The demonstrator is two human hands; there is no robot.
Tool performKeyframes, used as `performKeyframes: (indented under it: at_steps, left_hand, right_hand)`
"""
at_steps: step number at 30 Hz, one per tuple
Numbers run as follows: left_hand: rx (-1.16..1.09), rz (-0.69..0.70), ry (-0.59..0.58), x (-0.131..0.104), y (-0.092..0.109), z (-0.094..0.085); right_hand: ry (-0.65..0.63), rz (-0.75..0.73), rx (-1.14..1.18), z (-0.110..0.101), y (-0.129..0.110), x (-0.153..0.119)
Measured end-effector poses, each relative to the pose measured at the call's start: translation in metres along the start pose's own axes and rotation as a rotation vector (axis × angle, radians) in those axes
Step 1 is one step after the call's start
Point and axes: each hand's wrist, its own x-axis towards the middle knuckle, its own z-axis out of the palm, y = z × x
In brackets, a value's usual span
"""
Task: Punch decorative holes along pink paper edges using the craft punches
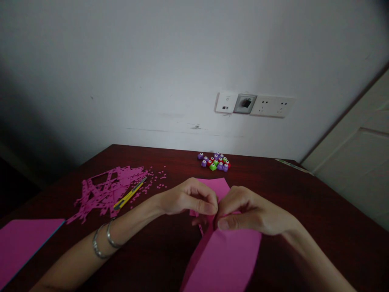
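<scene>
In the middle of the view a pink foam-like sheet (226, 259) hangs bent toward me, its upper part pinched between both hands. My left hand (194, 197), with two silver bangles on its wrist, is closed on the sheet's edge, thumb against fingers. Close beside it, my right hand (252, 211) grips the same sheet, its thumb lying on the surface. The fingertips nearly meet, and what exactly lies between them is hidden. Behind the hands another pink piece (216, 184) shows on the table; I cannot tell whether it joins the held sheet.
Pink cut-out scraps (111, 184) are heaped at left, with tiny bits scattered beside them. A yellow utility knife (130, 194) lies on the heap's edge. Several small eyed figures (216, 161) sit at the back. A large pink sheet (27, 247) lies front left; wall sockets (272, 106) are behind.
</scene>
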Motion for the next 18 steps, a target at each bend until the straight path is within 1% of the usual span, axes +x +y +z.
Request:
performKeyframes:
  at_steps: [2, 6, 9, 11, 13, 16, 18]
  left_hand:
    - [-0.012, 0.000, 0.034, 0.000, -0.001, -0.001]
    - [0.045, 0.003, 0.142, 0.001, 0.001, -0.002]
    - [0.070, -0.002, 0.179, 0.003, 0.001, -0.003]
    - [0.092, -0.014, 0.193, 0.004, 0.000, -0.004]
    - [0.142, -0.031, 0.182, 0.004, 0.000, -0.006]
    - [0.248, -0.057, 0.102, 0.003, 0.001, -0.008]
    - [0.291, -0.060, 0.065, 0.002, 0.002, -0.009]
  right_hand:
    - [0.030, -0.007, -0.006, -0.001, 0.000, -0.001]
    - [0.105, 0.003, 0.041, -0.004, 0.000, -0.002]
    - [0.111, 0.064, 0.097, -0.005, 0.002, -0.002]
    - [0.120, 0.116, 0.081, -0.007, 0.005, -0.001]
    - [0.152, 0.154, 0.028, -0.008, 0.006, -0.002]
    - [0.208, 0.187, -0.032, -0.011, 0.006, -0.006]
    - [0.216, 0.197, -0.032, -0.012, 0.005, -0.007]
